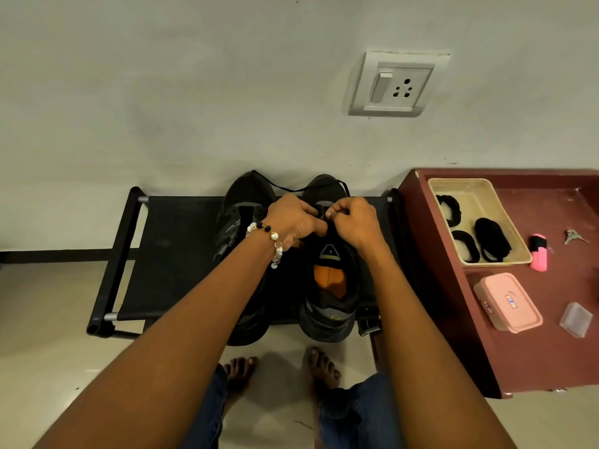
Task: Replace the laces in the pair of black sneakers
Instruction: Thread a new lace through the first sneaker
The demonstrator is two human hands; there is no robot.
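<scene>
Two black sneakers stand side by side on a low black fabric rack (181,254), toes toward the wall. The right sneaker (330,303) shows an orange insole and a grey tongue label. The left sneaker (238,215) is partly hidden by my forearm. My left hand (293,218), with a bead bracelet at the wrist, and my right hand (351,222) meet over the right sneaker's lacing, fingers curled and pinching its black lace. A loop of black lace (291,188) trails across both toes.
A maroon table (551,351) stands to the right. On it are a cream tray (466,186) with black laces or bands, a pink box (507,303), a pink highlighter (539,252), keys (573,236) and a small clear box (575,319). A wall socket (398,84) is above. My bare feet stand below the rack.
</scene>
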